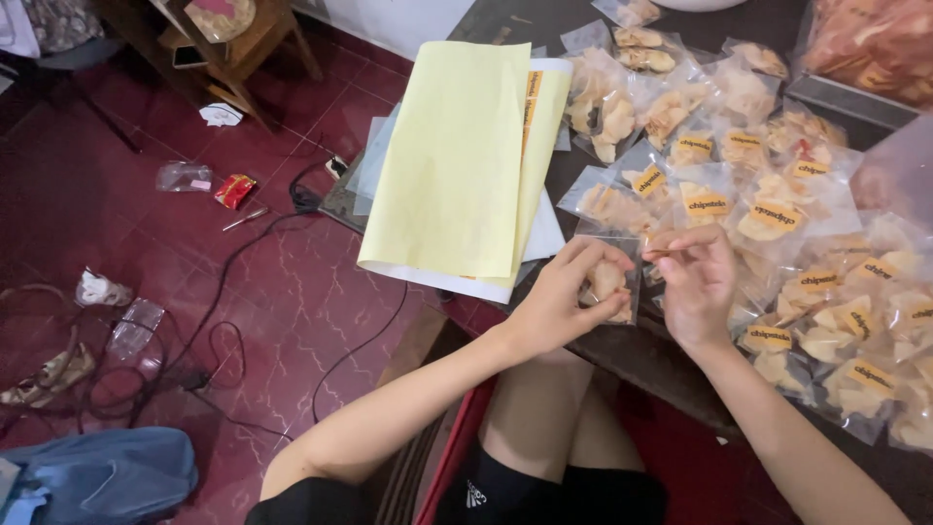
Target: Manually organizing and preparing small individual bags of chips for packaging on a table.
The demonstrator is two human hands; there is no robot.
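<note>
Clear plastic chip pouch [609, 284], pinched at its upper edge between your left hand [562, 297] and right hand [696, 282] over the dark table edge [622, 350], may tear or spill if your clenched fingers pull unevenly.

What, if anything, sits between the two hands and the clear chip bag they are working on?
Nothing visible does. The left hand and right hand both already hold the small clear bag of chips directly, above the table edge.
</note>
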